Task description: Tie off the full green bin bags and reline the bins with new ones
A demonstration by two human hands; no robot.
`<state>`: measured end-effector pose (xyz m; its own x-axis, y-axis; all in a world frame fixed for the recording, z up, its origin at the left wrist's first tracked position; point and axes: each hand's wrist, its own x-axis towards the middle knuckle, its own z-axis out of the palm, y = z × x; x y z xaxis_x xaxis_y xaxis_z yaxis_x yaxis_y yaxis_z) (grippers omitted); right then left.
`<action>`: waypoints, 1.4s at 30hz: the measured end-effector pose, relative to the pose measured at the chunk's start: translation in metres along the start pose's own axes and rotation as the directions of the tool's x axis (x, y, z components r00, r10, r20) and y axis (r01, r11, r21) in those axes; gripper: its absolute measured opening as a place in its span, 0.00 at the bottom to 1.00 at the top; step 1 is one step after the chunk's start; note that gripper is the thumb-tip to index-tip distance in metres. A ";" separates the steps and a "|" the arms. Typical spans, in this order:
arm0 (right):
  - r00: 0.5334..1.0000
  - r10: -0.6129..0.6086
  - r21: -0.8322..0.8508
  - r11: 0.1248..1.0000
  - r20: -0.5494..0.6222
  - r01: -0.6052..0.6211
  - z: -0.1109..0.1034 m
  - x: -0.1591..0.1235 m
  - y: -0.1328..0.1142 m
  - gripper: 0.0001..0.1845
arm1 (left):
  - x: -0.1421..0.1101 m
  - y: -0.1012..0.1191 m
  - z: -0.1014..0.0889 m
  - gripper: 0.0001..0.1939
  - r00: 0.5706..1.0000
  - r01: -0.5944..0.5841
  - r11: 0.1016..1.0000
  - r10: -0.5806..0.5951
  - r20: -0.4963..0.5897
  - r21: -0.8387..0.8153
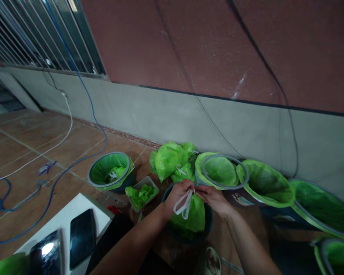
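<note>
My left hand (pixel 179 193) is closed at the gathered neck of a green garbage bag (pixel 196 215), where its white drawstring (pixel 185 208) comes together. Fingers of my right hand (pixel 213 196) pinch the same gathered neck from the other side. The drawstring's loop hangs down in front of the bag. Below my hands the bag sits inside a dark round bin (pixel 208 226). Which bit of string each finger grips is too small to tell.
Tied green bags (pixel 172 158) lie against the wall. Lined bins stand left (pixel 109 187) and right (pixel 268 183), one with a loose ring (pixel 243 183) on top. A small tub (pixel 153 193) holds crumpled green plastic. Phones (pixel 82 236) rest on a white surface; a blue cable (pixel 50 202) crosses the floor.
</note>
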<state>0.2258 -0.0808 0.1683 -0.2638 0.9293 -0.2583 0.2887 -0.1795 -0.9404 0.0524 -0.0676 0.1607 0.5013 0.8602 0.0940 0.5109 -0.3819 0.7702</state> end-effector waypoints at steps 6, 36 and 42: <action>0.964 -0.176 -0.503 0.863 -0.197 0.054 0.000 0.005 -0.007 0.09 | 0.003 0.005 0.001 0.09 1.000 -0.021 1.000 0.021 -0.011 0.002; 0.971 0.092 0.029 0.996 -0.222 -0.088 0.007 -0.003 -0.003 0.22 | 0.005 0.007 -0.001 0.04 0.998 -0.056 0.998 0.056 -0.001 0.030; 0.947 -0.215 -0.408 0.907 -0.237 0.103 -0.002 -0.004 -0.009 0.16 | 0.005 0.004 -0.003 0.04 0.999 -0.016 0.998 0.015 0.029 0.061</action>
<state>0.2255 -0.0819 0.1781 -0.0934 0.9956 0.0096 0.6099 0.0649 -0.7898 0.0553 -0.0637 0.1659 0.5290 0.8442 0.0868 0.5441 -0.4158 0.7287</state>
